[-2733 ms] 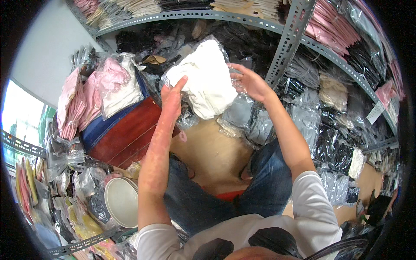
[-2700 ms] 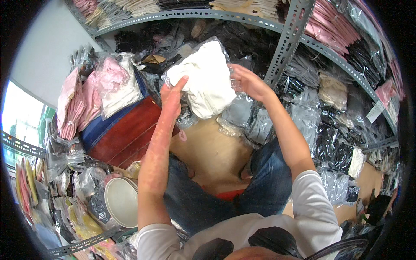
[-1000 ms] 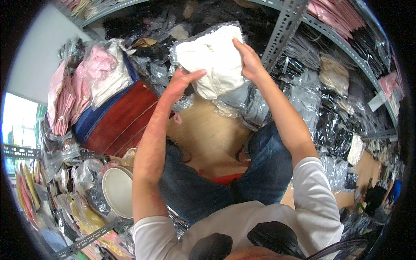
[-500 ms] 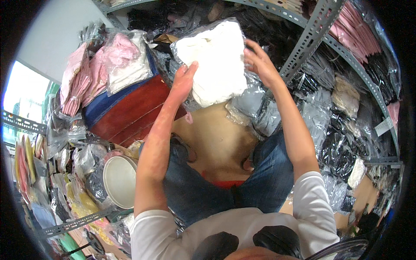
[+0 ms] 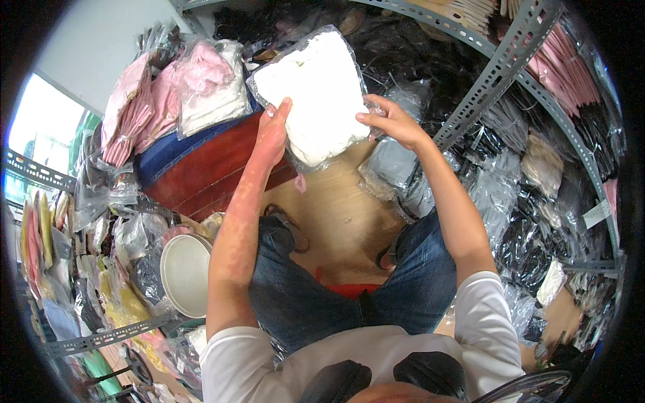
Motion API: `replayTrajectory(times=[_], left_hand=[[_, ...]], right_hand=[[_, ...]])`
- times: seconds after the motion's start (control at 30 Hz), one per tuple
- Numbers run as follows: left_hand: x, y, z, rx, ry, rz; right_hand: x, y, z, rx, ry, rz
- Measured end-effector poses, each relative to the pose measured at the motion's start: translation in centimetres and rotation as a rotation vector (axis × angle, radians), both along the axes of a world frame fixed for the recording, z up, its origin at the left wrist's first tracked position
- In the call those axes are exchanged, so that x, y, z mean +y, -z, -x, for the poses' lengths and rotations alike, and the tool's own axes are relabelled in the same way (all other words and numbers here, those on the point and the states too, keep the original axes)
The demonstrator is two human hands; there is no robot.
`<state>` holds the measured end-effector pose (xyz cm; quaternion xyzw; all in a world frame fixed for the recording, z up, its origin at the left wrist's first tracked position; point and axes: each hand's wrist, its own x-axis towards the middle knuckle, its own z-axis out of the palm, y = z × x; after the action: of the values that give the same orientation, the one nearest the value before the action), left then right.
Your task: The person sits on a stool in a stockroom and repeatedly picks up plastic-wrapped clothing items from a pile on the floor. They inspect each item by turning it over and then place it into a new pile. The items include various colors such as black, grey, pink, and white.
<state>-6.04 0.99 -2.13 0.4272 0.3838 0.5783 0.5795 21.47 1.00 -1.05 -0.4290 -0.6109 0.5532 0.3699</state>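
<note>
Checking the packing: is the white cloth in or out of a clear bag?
In: the clear bag juts out around the white cloth.

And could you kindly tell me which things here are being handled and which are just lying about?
Being handled:
- bagged white bundle
- left hand, on its left edge
- right hand, at its right edge

Lying about:
- pink bundles
- pale round tub
- grey bagged packets

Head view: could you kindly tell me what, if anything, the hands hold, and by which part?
A clear bag of white cloth: the left hand grips its lower left edge, thumb on top; the right hand holds its right edge.
</note>
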Motion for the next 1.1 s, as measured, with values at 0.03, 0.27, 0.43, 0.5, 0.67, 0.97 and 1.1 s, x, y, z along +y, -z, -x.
replayTrajectory(times=[0.03,0.27,0.43,0.5,0.67,0.97,1.1], left_hand=[[0.0,0.0,0.2,0.004,-0.012,0.003],[0.6,0.1,1.2,-0.104,-0.019,0.047],[0.5,0.0,1.6,-0.175,0.187,0.03],[0.1,-0.2,1.4,-0.169,0.289,-0.028],[-1.9,-0.8,0.0,0.248,0.285,-0.012],[1.3,-5.9,7.4,0.727,-0.209,-0.384],[6.1,-10.3,15.4,0.954,-0.355,-0.252]], right_hand=[[0.7,0.5,-0.2,-0.042,-0.018,-0.02],[1.3,1.6,1.1,0.057,0.037,-0.05],[1.2,2.4,1.0,0.092,0.103,-0.061],[1.2,2.2,1.1,0.147,0.158,-0.045],[0.8,1.8,1.5,0.268,0.261,-0.016],[0.7,0.5,1.9,0.372,0.247,0.083],[1.2,1.1,2.0,0.311,0.206,0.075]])
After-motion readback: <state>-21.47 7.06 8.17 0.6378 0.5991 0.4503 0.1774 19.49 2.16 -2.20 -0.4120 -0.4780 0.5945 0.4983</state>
